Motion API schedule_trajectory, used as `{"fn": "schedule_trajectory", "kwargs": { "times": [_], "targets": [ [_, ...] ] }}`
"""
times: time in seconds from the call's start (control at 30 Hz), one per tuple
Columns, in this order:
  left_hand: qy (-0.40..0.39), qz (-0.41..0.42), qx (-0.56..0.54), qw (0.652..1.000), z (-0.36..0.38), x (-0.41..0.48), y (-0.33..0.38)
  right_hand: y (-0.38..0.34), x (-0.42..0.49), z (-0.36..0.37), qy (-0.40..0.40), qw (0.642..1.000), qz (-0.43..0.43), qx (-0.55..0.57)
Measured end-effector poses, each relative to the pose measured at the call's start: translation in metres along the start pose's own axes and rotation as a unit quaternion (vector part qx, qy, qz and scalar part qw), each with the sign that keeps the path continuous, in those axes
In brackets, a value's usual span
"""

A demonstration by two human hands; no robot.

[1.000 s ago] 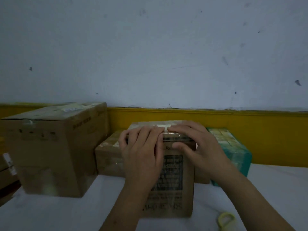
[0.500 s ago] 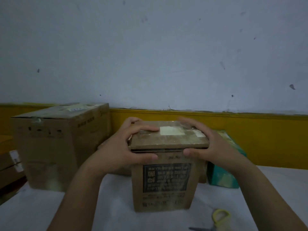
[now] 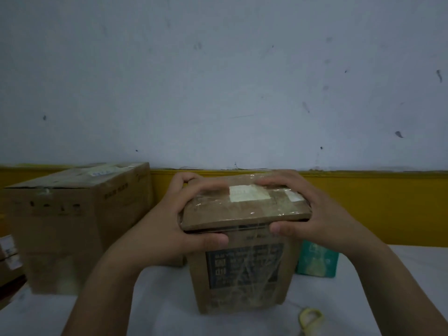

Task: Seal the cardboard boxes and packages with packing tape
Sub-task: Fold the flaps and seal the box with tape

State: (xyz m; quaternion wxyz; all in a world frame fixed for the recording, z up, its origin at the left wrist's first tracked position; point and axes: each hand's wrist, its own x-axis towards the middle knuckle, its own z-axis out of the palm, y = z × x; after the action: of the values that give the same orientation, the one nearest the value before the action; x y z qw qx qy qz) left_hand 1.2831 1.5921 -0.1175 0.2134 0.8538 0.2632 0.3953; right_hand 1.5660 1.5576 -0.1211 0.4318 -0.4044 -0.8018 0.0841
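While the left hand point(image 3: 164, 229) and the right hand point(image 3: 322, 221) grip the top of the small cardboard box point(image 3: 242, 270), with fingers curled over its lid and thumbs pressed on its front face, that box stands upright on the white surface point(image 3: 169, 311). It is near the front edge, about midway along.

Clear tape point(image 3: 232, 209) lies wrinkled over the lid, across a white label point(image 3: 248, 193) and down the printed front. To the left, the large cardboard box point(image 3: 72, 226) stands toward the surface's left edge, near the left forearm.

A teal package point(image 3: 317, 260) sits just beside the small box's right side, below the right wrist and partly hidden by the box. Yellow-handled scissors point(image 3: 310, 318) lie at the front edge, right of the small box, cut off by the frame.

A sliver of brown cardboard shows under the left wrist; what it belongs to cannot be told. At the far left, labelled brown cartons point(image 3: 9, 253) are cut off too.

Counted: two hands, two whole cardboard boxes, one teal package, one pair of scissors.
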Motion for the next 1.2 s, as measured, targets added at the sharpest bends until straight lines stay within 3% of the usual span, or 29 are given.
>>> {"fn": "schedule_trajectory", "kwargs": {
  "times": [0.13, 0.23, 0.3, 0.37, 0.5, 0.53, 0.6, 0.67, 0.8, 0.93, 1.0, 1.1, 1.2],
  "targets": [
    [-0.008, -0.038, -0.088, 0.995, 0.008, 0.0, 0.003, -0.015, -0.019, -0.005, 0.033, 0.998, 0.049, 0.022],
    [-0.01, -0.037, -0.085, 0.996, 0.02, -0.006, 0.012, -0.03, -0.036, -0.016, 0.023, 0.994, 0.097, 0.052],
    [0.01, -0.025, -0.074, 0.997, 0.029, -0.011, 0.027, -0.042, -0.05, -0.02, 0.031, 0.978, 0.147, 0.145],
    [0.036, 0.014, -0.068, 0.997, 0.04, -0.017, 0.042, -0.051, -0.074, -0.022, 0.092, 0.919, 0.233, 0.303],
    [0.123, 0.127, -0.003, 0.984, 0.078, -0.028, 0.076, -0.063, -0.139, -0.022, 0.165, 0.779, 0.411, 0.445],
    [0.131, 0.147, 0.004, 0.98, 0.092, -0.029, 0.083, -0.066, -0.152, -0.022, 0.163, 0.735, 0.416, 0.509],
    [0.113, 0.167, 0.009, 0.979, 0.116, -0.035, 0.096, -0.075, -0.169, -0.028, 0.165, 0.665, 0.344, 0.642],
    [0.061, 0.173, -0.03, 0.983, 0.135, -0.042, 0.109, -0.09, -0.181, -0.04, 0.193, 0.641, 0.269, 0.693],
    [-0.008, 0.112, -0.216, 0.97, 0.157, -0.05, 0.139, -0.109, -0.207, -0.058, 0.248, 0.67, 0.173, 0.678],
    [-0.035, 0.145, -0.038, 0.988, 0.171, -0.043, 0.156, -0.107, -0.228, -0.064, 0.291, 0.67, 0.108, 0.674],
    [-0.086, 0.124, -0.035, 0.988, 0.179, -0.039, 0.153, -0.101, -0.229, -0.068, 0.324, 0.676, 0.125, 0.649],
    [-0.153, 0.008, -0.186, 0.971, 0.187, -0.029, 0.156, -0.092, -0.223, -0.069, 0.358, 0.745, 0.167, 0.537],
    [-0.118, -0.063, -0.276, 0.952, 0.199, -0.013, 0.162, -0.083, -0.216, -0.06, 0.356, 0.805, 0.179, 0.439]
  ]
}}
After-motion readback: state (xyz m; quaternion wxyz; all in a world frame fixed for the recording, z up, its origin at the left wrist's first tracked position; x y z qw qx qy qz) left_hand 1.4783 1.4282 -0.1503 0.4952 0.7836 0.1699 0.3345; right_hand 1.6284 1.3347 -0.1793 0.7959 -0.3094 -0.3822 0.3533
